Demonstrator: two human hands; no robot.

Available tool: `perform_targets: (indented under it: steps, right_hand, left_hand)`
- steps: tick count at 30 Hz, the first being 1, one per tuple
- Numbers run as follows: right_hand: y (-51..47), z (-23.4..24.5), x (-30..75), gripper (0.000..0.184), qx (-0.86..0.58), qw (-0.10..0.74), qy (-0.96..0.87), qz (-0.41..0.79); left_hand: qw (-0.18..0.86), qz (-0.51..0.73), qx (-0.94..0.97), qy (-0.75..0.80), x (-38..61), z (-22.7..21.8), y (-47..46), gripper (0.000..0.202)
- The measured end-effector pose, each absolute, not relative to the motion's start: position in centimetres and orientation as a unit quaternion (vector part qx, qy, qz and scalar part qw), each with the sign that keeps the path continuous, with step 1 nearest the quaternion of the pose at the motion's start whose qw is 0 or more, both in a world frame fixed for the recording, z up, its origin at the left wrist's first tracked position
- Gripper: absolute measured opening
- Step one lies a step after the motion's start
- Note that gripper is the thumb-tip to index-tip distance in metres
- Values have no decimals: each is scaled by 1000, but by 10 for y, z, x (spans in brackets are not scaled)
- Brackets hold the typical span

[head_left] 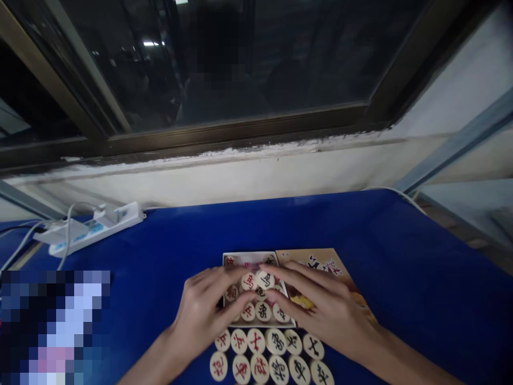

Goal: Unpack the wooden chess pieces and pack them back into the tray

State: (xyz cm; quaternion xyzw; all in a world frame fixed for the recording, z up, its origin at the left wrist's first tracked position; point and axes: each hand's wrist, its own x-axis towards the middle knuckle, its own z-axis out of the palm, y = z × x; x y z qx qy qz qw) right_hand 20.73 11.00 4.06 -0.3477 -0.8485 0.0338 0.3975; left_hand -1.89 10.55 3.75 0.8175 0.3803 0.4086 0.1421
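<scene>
Over a shallow white box (294,322) of Chinese chess pieces, my left hand (206,299) pinches a xiangqi piece with a red character (249,281) between thumb and fingers. Beside it, my right hand (324,291) grips a xiangqi piece with a black character (265,279). The two pieces are side by side and seem to touch. More round pieces (263,310) lie inside the box, partly hidden by my hands. In front of the box, two rows of loose pieces (276,341) lie face up, red-marked ones to the left and black-marked ones to the right.
A printed tan lid or board (320,258) lies against the box's right side. On the blue table (180,230), a white power strip (100,227) with plugs and cables stands at the far left. A wall and dark window (280,64) rise behind. The lower left is pixelated.
</scene>
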Motion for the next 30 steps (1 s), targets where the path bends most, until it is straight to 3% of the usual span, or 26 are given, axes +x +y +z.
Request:
perform_targets:
  steps: [12,23,30]
  right_hand:
    - [105,44,201,25,-371,412,-823,121]
    - [108,41,204,31,-367,385,-844,62]
    - [106,38,203,33,-396,363,-830,147]
  left_hand:
    - [122,419,831,344,-15,41,105,27]
    - [136,412,823,367,-17,41,105,25]
    - [151,411,813,384,-16,41,105,23]
